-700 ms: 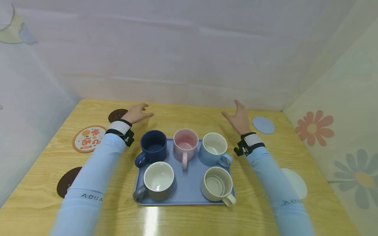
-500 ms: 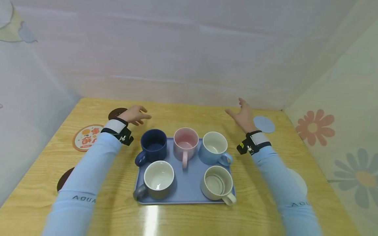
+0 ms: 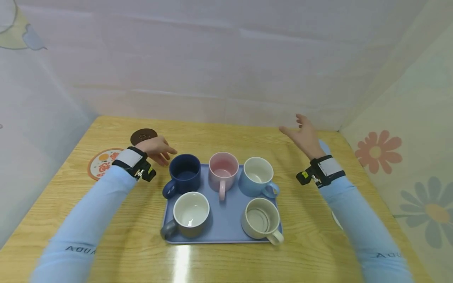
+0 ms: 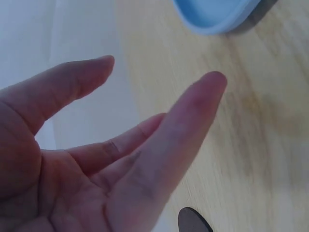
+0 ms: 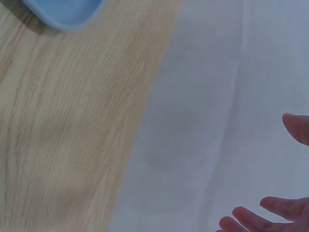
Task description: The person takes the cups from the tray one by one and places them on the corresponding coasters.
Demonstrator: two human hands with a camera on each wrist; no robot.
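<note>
A blue tray (image 3: pixel 226 228) lies mid-table in the head view. In its back row stand a navy mug (image 3: pixel 185 181), a pink mug (image 3: pixel 222 181) and a light-blue mug (image 3: pixel 252 185) with a white inside. The front row has a grey mug (image 3: pixel 191 226), white within, and a cream mug (image 3: pixel 260 226). My left hand (image 3: pixel 156 148) hovers just behind and left of the navy mug, fingers loosely bent around nothing. Farther right, beyond the light-blue mug, my right hand (image 3: pixel 304 137) is raised with thumb and fingers spread. Both wrist views show bare fingers and a tray corner (image 4: pixel 217 21).
A dark brown coaster (image 3: pixel 143 135) and a white coaster with an orange rim (image 3: pixel 100 165) lie at the left, the latter partly behind my sleeve. A light-blue coaster (image 3: pixel 324 146) is mostly hidden by my right hand. White sheeting (image 3: pixel 226 59) backs the wooden table.
My hands have moved apart. The left has come nearer me and left, down toward the navy mug, uncovering the brown coaster; the right has shifted rightward. Mugs and tray stay put.
</note>
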